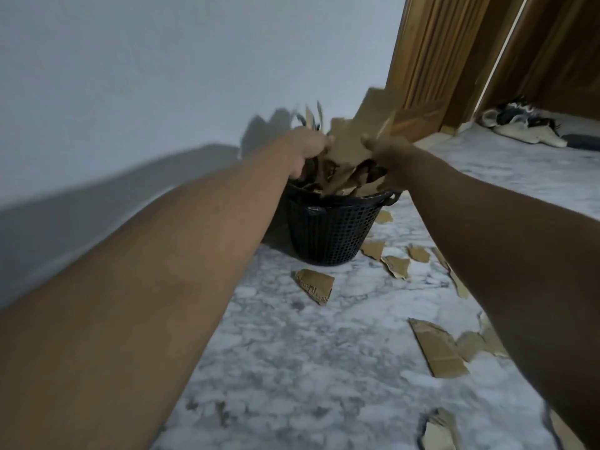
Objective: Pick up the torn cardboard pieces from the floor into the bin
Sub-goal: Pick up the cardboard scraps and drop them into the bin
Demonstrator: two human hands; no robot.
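Both arms are stretched straight out, bare forearms filling the view, and the left hand [310,147] and right hand [386,157] meet just over the bin [331,228]. Between them is a bundle of cardboard [345,144]: left fingers curl onto one edge, the right thumb stands up against the other, both hands clamped on it right above the bin's open top. Blur smears the fingers, so the finer grip is hard to read. Below the hands and nearer the person, torn pieces [315,284] lie scattered on the marble floor [292,368]. The right forearm hides some, and the bottom edge cuts one off.
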